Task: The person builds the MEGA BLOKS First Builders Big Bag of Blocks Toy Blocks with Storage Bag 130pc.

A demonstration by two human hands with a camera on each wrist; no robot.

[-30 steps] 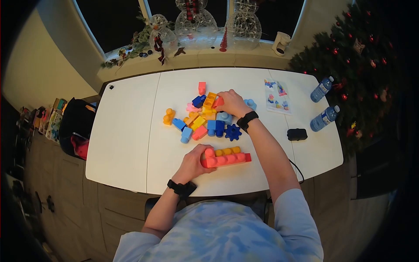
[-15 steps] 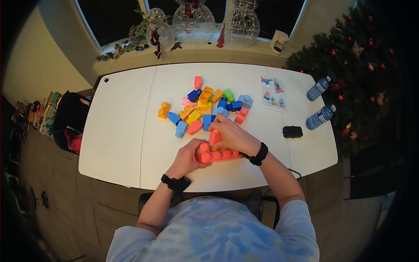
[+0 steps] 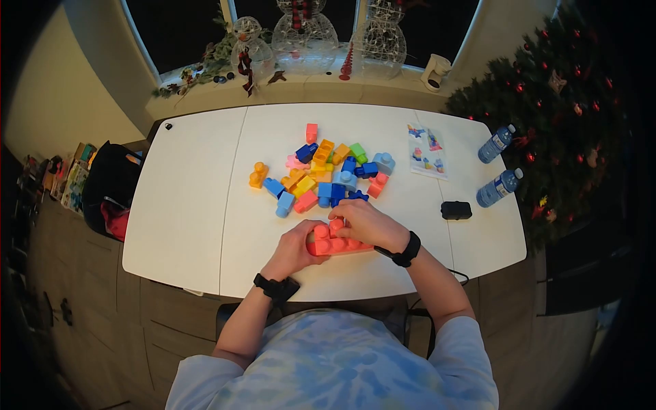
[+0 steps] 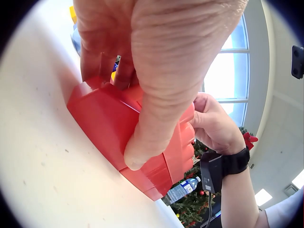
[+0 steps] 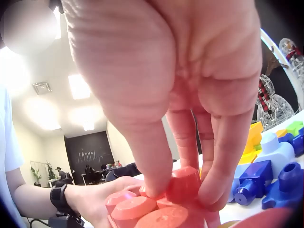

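My left hand (image 3: pixel 294 249) grips the left end of a red and coral toy-block assembly (image 3: pixel 342 249) near the table's front. In the left wrist view its thumb lies along the assembly's red side (image 4: pixel 107 118), fingers round the far side. My right hand (image 3: pixel 376 225) pinches a coral building block (image 5: pixel 183 185) between thumb and fingers, on the assembly's back row beside the left hand. Round studs of the front row (image 5: pixel 166 218) show beneath the right thumb. The right hand covers the assembly's back right part.
Beyond the hands lies a pile of loose blocks (image 3: pixel 320 171) in blue, yellow, coral and green. To the right are a picture sheet (image 3: pixel 428 152), a black case (image 3: pixel 456 210) and two water bottles (image 3: pixel 495 143) on the white table (image 3: pixel 178 219).
My right hand has come from the pile towards me with a coral block and lowered it onto the assembly's back row. My left hand keeps its grip on the left end.
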